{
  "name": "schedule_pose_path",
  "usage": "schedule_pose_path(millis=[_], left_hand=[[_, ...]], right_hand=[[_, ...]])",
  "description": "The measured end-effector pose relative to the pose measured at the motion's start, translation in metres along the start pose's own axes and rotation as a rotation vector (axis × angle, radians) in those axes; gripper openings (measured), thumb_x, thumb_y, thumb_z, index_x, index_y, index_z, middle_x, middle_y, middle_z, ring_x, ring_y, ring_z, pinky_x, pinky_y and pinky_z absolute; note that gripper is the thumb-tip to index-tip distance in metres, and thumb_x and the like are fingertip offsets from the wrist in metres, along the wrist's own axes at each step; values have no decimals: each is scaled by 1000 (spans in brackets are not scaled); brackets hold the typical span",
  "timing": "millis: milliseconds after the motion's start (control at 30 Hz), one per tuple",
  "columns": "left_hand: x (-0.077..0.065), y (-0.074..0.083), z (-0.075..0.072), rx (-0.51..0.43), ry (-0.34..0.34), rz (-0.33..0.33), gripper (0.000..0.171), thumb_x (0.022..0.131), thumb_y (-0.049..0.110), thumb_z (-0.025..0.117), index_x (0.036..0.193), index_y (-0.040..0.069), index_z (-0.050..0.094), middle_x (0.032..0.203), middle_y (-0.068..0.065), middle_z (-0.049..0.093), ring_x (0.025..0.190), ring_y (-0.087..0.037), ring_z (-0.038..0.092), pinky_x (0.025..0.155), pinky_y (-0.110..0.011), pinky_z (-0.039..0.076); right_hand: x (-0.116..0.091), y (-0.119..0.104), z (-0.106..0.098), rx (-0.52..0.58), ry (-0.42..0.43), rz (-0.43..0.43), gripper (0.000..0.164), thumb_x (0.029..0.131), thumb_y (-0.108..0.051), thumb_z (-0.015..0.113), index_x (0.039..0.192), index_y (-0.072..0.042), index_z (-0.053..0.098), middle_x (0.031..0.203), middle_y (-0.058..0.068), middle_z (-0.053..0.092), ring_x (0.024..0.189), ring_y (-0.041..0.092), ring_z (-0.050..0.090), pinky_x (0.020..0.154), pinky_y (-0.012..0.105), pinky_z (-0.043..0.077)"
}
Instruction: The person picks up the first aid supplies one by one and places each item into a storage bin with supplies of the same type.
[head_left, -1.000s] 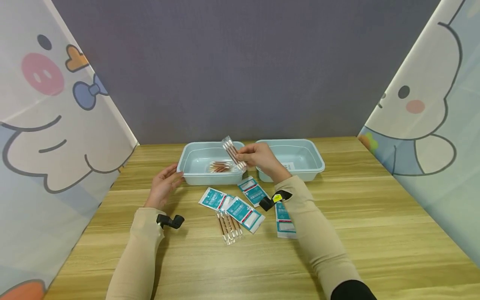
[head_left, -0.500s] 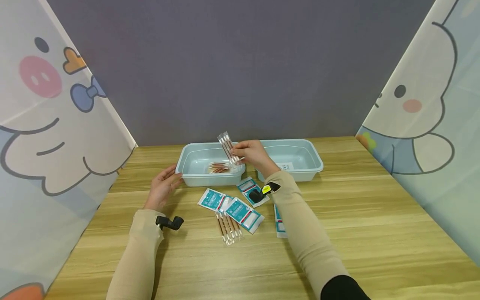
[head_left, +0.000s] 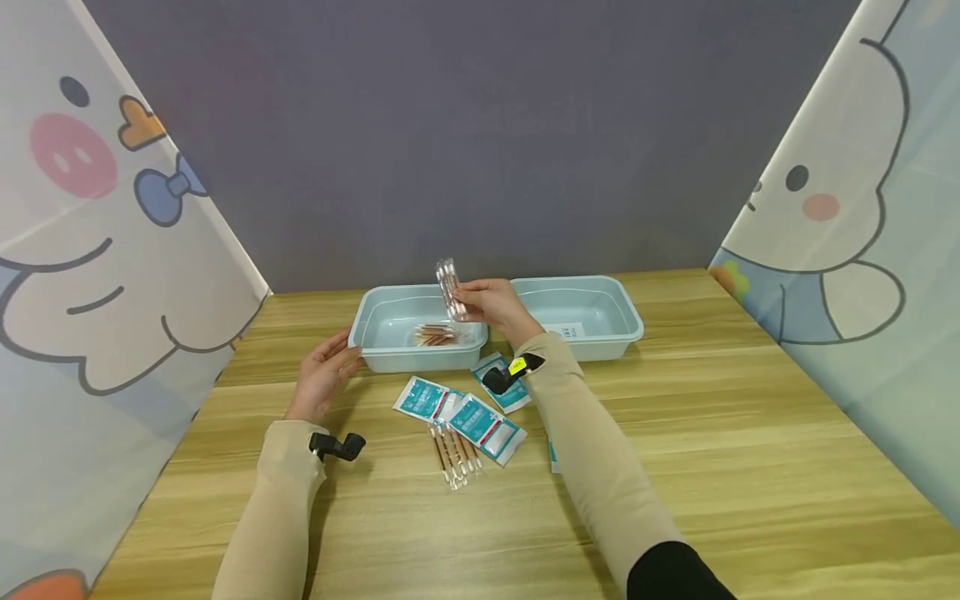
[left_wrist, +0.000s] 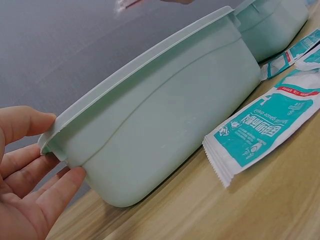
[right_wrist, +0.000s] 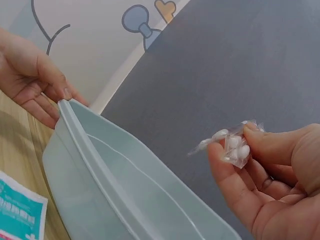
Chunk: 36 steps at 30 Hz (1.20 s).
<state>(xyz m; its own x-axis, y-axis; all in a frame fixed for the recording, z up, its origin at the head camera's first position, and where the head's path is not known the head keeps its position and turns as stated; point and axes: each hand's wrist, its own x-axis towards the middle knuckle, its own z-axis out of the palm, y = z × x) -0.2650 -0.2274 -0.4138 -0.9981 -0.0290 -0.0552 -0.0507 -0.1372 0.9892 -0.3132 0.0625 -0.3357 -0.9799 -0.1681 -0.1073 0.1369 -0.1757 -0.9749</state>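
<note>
While the left hand (head_left: 322,379) grips the left bin (head_left: 420,360), the right hand (head_left: 498,308) holds a swab packet up over it

Compared with the frames from a second and half a second ago, the held swab packet (head_left: 448,283) has shifted slightly left and up relative to the left bin, and its slant has turned nearly upright. It is now raised above the far right part of the left bin. Right thumb and forefinger pinch it; cotton tips show through its clear wrapper in the right wrist view. The left hand has kept its place: thumb on the rim at the left bin's left end, fingers beneath and against the side.

The right sleeve (head_left: 600,450) has swung toward the left bin and covers more of the rightmost teal packet (head_left: 553,457); only a sliver shows. The right wrist camera (head_left: 513,373) hides part of the upper teal packet (head_left: 512,398), just in front of the left bin's right corner. Nearer the person, in front of the left bin, the left teal packet (head_left: 422,398) lies partly under the middle teal packet (head_left: 487,429), which also overlaps the loose swab packet (head_left: 456,458).

Containers: the left bin has brown-stick swabs (head_left: 437,335) lying in clear wrap on the right part of its floor. Beside it on the right stands the right bin (head_left: 600,348), with a white label (head_left: 572,330) inside; the right hand and wrist hide its near left corner.
</note>
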Motion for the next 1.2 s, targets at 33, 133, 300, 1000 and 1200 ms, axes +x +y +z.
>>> schedule_pose_path(millis=[33,133,300,1000,1200], left_hand=[[0,0,0,2,1,-1,58,100,8,61,151,-3,35,134,-7,47,117,-16,54,100,-28,52],[-1,1,0,6,-2,-5,58,101,9,60,152,-3,35,138,-10,46,125,-22,50,102,-29,51],[-2,2,-1,6,-5,-3,59,101,9,61,152,-3,34,138,-10,45,124,-21,51,101,-27,51],[-1,1,-1,-2,-12,-2,59,100,9,62,151,-4,34,137,-10,46,127,-23,51,99,-25,52],[-1,1,-1,-2,-3,-3,58,100,8,62,151,-4,35,134,-8,47,125,-22,52,98,-25,53]], right_hand=[[2,1,1,8,2,10,31,97,5,59,125,17,58,92,12,66,68,15,65,60,24,61],[7,4,2,32,10,27,31,97,5,59,126,17,58,91,12,66,67,14,66,61,24,61],[12,8,5,61,5,44,31,97,6,59,126,18,58,92,14,65,70,16,65,61,24,62],[34,21,7,-140,-91,221,32,97,6,59,127,16,58,96,20,65,70,21,65,76,32,63],[30,16,12,-290,-126,240,32,94,11,59,126,17,58,95,21,64,69,20,63,73,28,63]])
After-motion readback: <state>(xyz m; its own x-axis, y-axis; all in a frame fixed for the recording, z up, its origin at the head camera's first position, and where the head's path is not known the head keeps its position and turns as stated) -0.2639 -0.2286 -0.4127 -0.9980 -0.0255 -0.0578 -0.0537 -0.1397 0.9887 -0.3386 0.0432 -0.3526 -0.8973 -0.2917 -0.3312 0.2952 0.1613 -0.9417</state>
